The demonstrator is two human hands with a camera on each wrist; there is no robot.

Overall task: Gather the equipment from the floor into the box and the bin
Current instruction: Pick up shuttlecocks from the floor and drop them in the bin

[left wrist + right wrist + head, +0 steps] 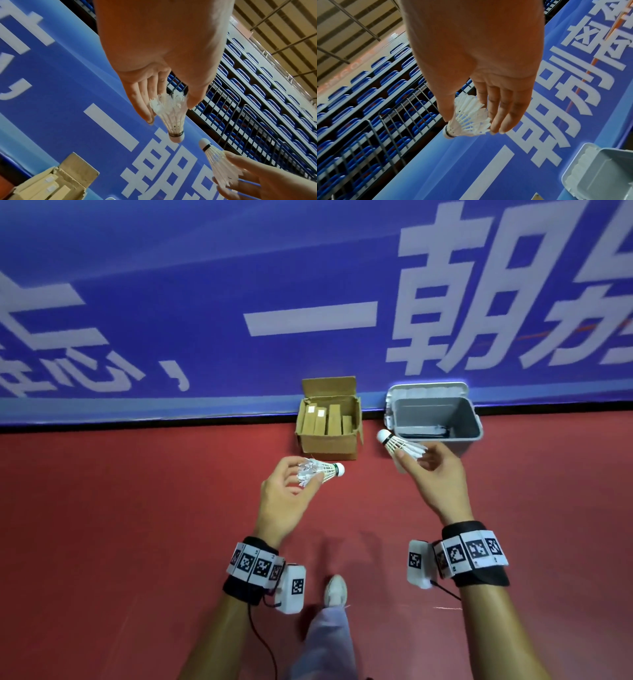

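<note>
While airborne, each hand (284, 491) pinches a shuttlecock (320, 470).

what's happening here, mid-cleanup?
A person stands at the blue banner, each hand holding a shuttlecock by its feathers. The left hand holds one shuttlecock in front of the cardboard box, which holds upright cartons. The right hand holds another shuttlecock beside the grey bin. Neither is dropped in yet.

The white characters on the blue banner (308, 285) are cut off at the head view's edges. Dark contents at the bottom of the grey bin (435, 414) are too indistinct to identify.
</note>
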